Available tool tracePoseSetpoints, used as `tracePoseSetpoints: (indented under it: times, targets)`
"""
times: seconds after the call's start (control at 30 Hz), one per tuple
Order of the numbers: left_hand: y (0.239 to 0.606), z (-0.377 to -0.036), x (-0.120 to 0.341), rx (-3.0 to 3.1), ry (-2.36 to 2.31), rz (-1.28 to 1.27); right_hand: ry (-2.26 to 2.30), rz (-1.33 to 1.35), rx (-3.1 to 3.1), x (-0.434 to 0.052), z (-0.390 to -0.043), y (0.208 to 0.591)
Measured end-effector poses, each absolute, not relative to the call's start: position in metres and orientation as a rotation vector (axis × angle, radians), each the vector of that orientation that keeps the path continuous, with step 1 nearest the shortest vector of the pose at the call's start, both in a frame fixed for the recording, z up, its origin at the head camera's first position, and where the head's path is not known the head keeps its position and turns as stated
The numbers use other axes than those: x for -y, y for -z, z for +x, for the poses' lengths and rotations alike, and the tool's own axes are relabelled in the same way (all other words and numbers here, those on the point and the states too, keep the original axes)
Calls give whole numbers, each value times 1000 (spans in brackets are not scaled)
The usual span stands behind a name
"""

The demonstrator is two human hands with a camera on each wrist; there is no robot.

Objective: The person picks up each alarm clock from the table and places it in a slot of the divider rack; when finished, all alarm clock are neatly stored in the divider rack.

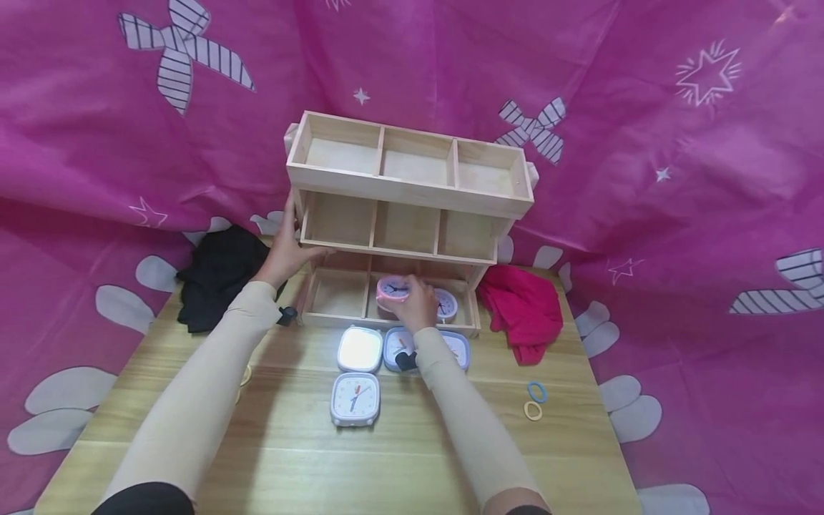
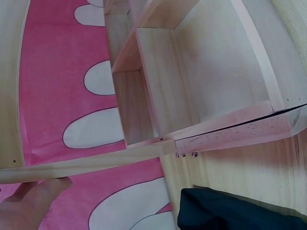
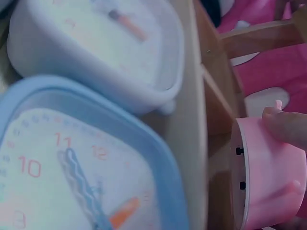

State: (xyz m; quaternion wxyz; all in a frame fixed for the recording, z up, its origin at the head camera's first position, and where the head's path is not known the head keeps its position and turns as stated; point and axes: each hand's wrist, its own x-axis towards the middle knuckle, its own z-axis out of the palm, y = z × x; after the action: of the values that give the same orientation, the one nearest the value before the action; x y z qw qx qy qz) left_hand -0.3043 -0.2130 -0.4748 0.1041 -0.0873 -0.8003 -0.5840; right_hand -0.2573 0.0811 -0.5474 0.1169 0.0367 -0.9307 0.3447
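Head view: a three-tier wooden rack (image 1: pixel 408 214) stands at the far edge of the tabletop (image 1: pixel 399 458). The left hand (image 1: pixel 287 250) grips the rack's left end at the middle tier, fingers curled round the front rail. The right hand (image 1: pixel 415 304) holds a pink clock (image 1: pixel 393 290) in the centre compartment of the bottom tier, beside another clock (image 1: pixel 445 304) in the compartment to the right. Four more clocks lie just in front of the rack; a black cloth (image 1: pixel 219 275) lies left of it and a red cloth (image 1: pixel 523 307) right.

Left wrist view: a thumb (image 2: pixel 45 189) presses a rail of the rack (image 2: pixel 201 91); the other fingers are out of frame.

Right wrist view: fingers (image 3: pixel 285 125) pinch the pink clock (image 3: pixel 271 175) at the compartment mouth.

Risk, as judged: the clock could strike a divider and slip from the light pinch, or the rack could shift if the left hand lets go.
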Motion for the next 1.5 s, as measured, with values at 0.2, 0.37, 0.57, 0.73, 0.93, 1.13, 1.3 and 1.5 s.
tracePoseSetpoints:
  times: [0.2,0.37,0.57,0.73,0.93,1.13,1.3,1.5]
  targets:
    - [477,-303,210,2369,1722,-265,-813,107,2802,-79,-263,564]
    - [478,-303,211,2360,1729,-278,-666,137,2860,-76,-263,570]
    - [472,-301,210,2357,1756,-269,-589,185,2891,-74,-260,573]
    - [453,-288,206,2377,1771,-273,-652,215,2888,-76,-255,570]
    - [444,-281,206,2390,1762,-282,-764,272,2850,-81,-246,563]
    - [456,-291,208,2376,1763,-290,-900,328,2727,-87,-215,554]
    - [473,-305,213,2373,1734,-287,-889,503,2621,-91,-177,546]
    - [467,-302,213,2354,1746,-306,-871,690,2619,-96,-129,547]
